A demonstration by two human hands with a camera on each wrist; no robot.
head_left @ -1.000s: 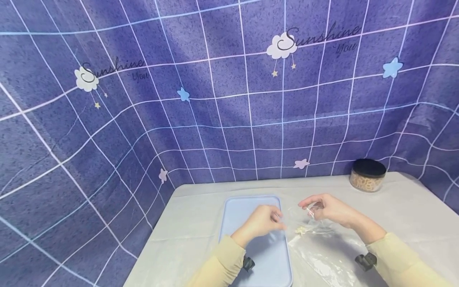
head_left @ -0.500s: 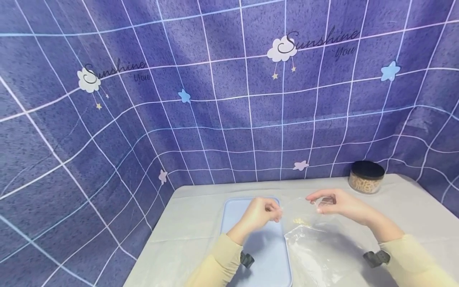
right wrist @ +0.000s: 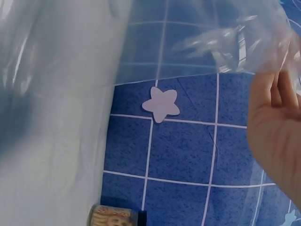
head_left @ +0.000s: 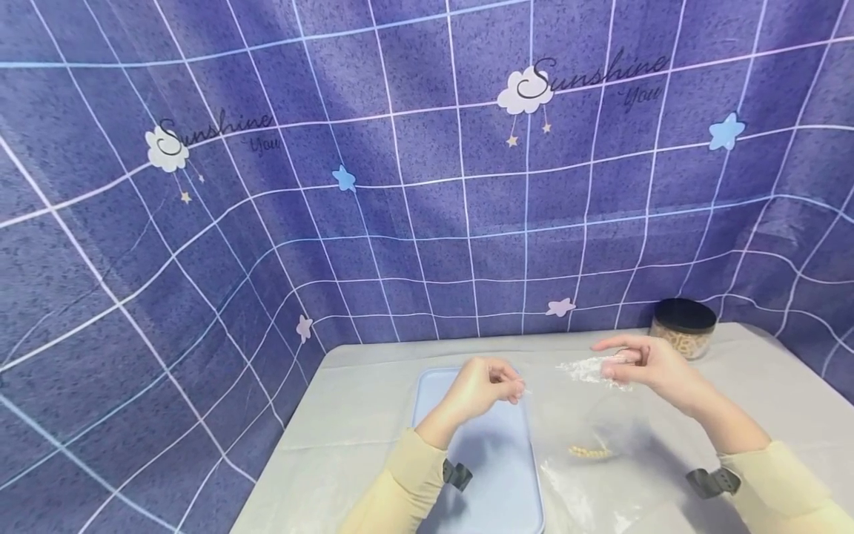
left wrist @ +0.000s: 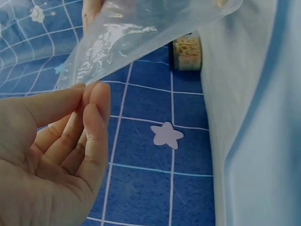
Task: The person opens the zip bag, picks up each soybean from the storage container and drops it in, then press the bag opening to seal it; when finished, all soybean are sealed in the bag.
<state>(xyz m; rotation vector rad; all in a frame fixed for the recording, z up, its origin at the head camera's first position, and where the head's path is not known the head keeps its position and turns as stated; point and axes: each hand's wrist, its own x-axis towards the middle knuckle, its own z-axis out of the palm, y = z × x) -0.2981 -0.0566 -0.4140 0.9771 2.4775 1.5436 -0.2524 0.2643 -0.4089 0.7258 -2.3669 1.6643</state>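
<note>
A clear plastic bag (head_left: pixel 590 368) is stretched between the two hands. My left hand (head_left: pixel 477 389) pinches one corner of it between thumb and fingertips, plain in the left wrist view, where the bag (left wrist: pixel 122 42) spreads up and right from the left hand (left wrist: pixel 70 136). My right hand (head_left: pixel 650 363) grips the bag's other side near its top edge. In the right wrist view the right hand (right wrist: pixel 277 122) partly shows, the film (right wrist: pixel 188 42) running left from it. Small pale-yellow pieces (head_left: pixel 589 452) lie in a short row low in the bag, too blurred to name.
A light-blue tray (head_left: pixel 497 489) lies under the left forearm on the grey-covered table (head_left: pixel 347 415). A black-lidded clear jar (head_left: pixel 686 330) of ring-shaped pieces stands at the back right, behind the right hand. A purple grid-patterned cloth (head_left: pixel 427 259) hangs behind the table.
The right hand has moved right and the bag is drawn tauter and upward at its top. The yellow pieces have shifted right and nearer. The left hand has lifted slightly and now pinches the corner.
</note>
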